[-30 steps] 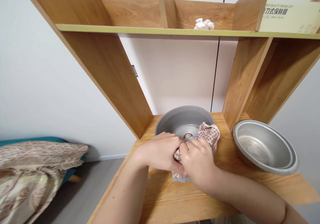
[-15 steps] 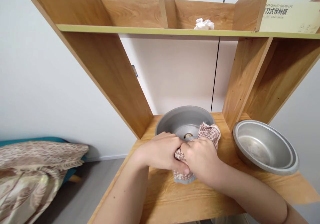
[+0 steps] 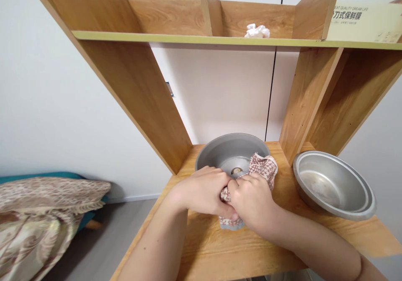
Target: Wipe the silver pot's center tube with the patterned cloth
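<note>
I count two bare hands, the left hand (image 3: pixel 201 191) and the right hand (image 3: pixel 253 201), together on one patterned cloth (image 3: pixel 262 170). There are two metal vessels on the wooden shelf (image 3: pixel 216 247): one grey pan (image 3: pixel 220 151) and one steel basin (image 3: pixel 334 184). Above, I count one crumpled white tissue (image 3: pixel 256 31) and one printed box (image 3: pixel 364 21). One patterned blanket (image 3: pixel 40 214) lies at the lower left.

We see a brown-and-white patterned cloth (image 3: pixel 262 168), bunched and crumpled, draped over the near rim of a round grey metal pan (image 3: pixel 231 151). One end lies inside the pan, the other hangs down onto the bench (image 3: pixel 220 247). The pan sits upright, with a small knob at its centre.
</note>
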`<state>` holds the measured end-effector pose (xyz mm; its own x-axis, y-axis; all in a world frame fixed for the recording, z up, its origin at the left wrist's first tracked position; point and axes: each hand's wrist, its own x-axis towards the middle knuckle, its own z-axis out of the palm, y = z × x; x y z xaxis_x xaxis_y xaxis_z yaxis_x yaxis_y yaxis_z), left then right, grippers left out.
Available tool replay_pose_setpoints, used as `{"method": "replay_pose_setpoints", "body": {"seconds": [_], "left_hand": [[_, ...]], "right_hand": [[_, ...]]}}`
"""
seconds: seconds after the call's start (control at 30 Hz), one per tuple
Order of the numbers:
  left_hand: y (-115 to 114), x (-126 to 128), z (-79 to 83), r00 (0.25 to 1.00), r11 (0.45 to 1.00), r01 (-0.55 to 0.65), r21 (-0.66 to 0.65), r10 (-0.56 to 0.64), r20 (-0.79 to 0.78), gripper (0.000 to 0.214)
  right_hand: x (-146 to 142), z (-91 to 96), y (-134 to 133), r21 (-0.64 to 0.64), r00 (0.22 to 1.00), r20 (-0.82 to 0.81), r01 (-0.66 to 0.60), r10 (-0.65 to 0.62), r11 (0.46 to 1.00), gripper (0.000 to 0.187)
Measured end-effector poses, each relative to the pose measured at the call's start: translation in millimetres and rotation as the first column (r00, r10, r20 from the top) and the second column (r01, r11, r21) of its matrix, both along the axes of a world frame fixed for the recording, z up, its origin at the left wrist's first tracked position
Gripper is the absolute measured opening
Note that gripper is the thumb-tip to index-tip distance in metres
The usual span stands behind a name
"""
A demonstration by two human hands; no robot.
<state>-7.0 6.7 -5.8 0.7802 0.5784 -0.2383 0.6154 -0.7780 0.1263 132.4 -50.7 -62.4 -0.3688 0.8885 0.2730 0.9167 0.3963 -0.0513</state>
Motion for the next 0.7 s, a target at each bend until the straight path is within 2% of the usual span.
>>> {"method": "replay_pose_setpoints", "body": {"seconds": [0.13,0.33,0.47,0.57,0.7], "left_hand": [[0.2,-0.6,-0.1,1.000,1.000,0.003,0.001,-0.003,0.000,0.044],[1.1,-1.8,0.6,1.000,1.000,0.013,0.015,-0.012,-0.021,0.046],[1.8,-1.8,-0.6,1.000,0.999,0.027,0.024,-0.027,-0.003,0.049],[0.8,-0.8,-0.8,1.000,1.000,0.015,0.027,-0.014,-0.015,0.052],[-0.5,-0.2,-0.3,1.000,1.000,0.004,-0.007,-0.004,-0.014,0.045]], "right_hand": [[-3.2,-3.7,-0.2,0.016,0.999,-0.039,0.004,-0.004,1.000,0.006],[9.6,15.0,0.7,-0.124,0.999,0.035,0.025,-0.021,0.992,0.025],[16.7,21.9,2.4,-0.172,0.998,0.061,0.014,-0.003,0.985,0.039],[12.7,17.1,2.1,-0.133,0.998,0.055,0.003,0.004,0.991,0.034],[2.4,6.7,0.3,-0.047,1.000,0.024,-0.011,0.013,0.999,0.016]]}}
